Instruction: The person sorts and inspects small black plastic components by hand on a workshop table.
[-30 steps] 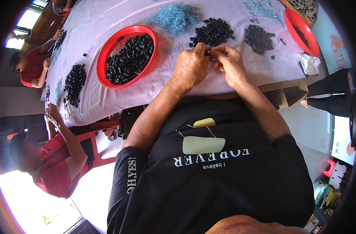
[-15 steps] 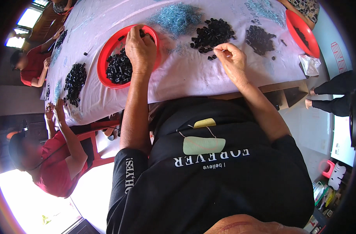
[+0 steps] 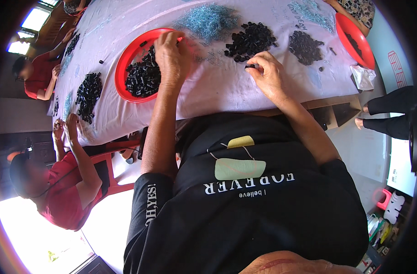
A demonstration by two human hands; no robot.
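Observation:
My right hand [image 3: 268,76] is closed, pinching a small black plastic piece [image 3: 250,66] between thumb and fingertips just above the cloth. Right beyond it lies a heap of similar black pieces [image 3: 250,41]. Over the right side of a red basin [image 3: 120,80], my left hand [image 3: 171,58] is curled with the fingers drawn together; whatever they hold is hidden. Many short black pieces [image 3: 142,80] fill part of the basin. Beyond both hands spreads a pile of tiny shiny bluish bits [image 3: 208,23], too fine to make out singly.
A pale pink cloth [image 3: 208,89] covers the table. More dark pieces [image 3: 305,48] lie to the right, near another red basin [image 3: 361,48] and a crumpled white bag [image 3: 363,77]. At the left, people in red [image 3: 67,192] handle small things beside another black heap [image 3: 89,98].
My left hand has shifted right, toward the basin's right rim. My right hand has drawn slightly nearer and left, and a black piece now shows in its fingertips.

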